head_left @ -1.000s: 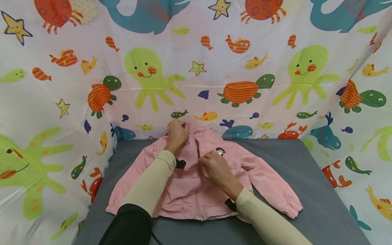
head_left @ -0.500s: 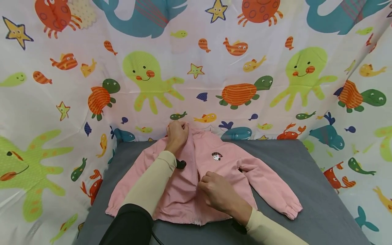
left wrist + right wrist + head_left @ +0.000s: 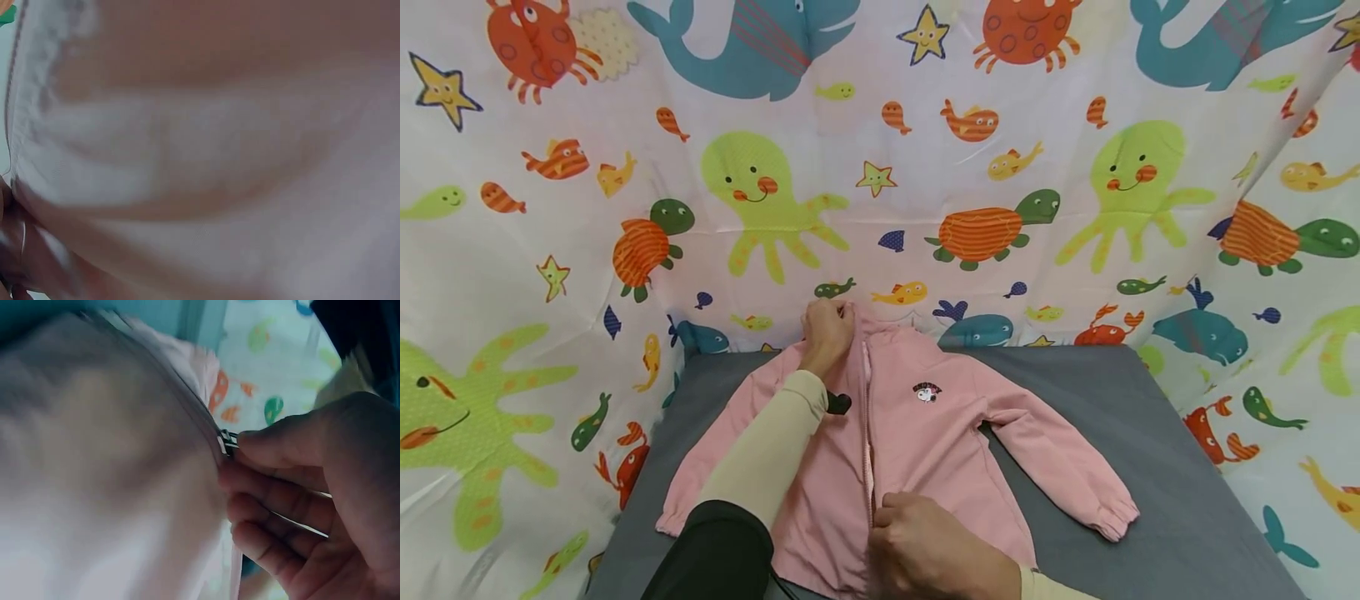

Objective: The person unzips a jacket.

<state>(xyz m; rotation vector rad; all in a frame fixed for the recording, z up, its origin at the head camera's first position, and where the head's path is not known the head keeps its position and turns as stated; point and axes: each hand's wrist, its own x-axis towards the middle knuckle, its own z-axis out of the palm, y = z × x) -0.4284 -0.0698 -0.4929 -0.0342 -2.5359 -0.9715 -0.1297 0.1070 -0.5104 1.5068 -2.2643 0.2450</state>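
Observation:
A pink jacket (image 3: pixel 917 442) with a small cartoon patch (image 3: pixel 927 392) on its chest lies spread on a grey surface. Its front zipper (image 3: pixel 867 417) is parted from the collar down to my right hand (image 3: pixel 932 546), low on the front. In the right wrist view, thumb and forefinger pinch the metal zipper pull (image 3: pixel 229 441). My left hand (image 3: pixel 827 332) grips the jacket's collar edge at the top. The left wrist view is filled mostly by blurred pink cloth (image 3: pixel 219 156), with part of that hand's fingers at the lower left edge.
The grey surface (image 3: pixel 1090 392) reaches past the jacket on both sides. A white curtain (image 3: pixel 820 192) printed with sea animals hangs behind and along both sides. A dark cable (image 3: pixel 784 587) runs by the left sleeve at the bottom.
My right hand has slid down the jacket front with the zipper pull, and the zipper has come apart above it. My left hand stays at the collar.

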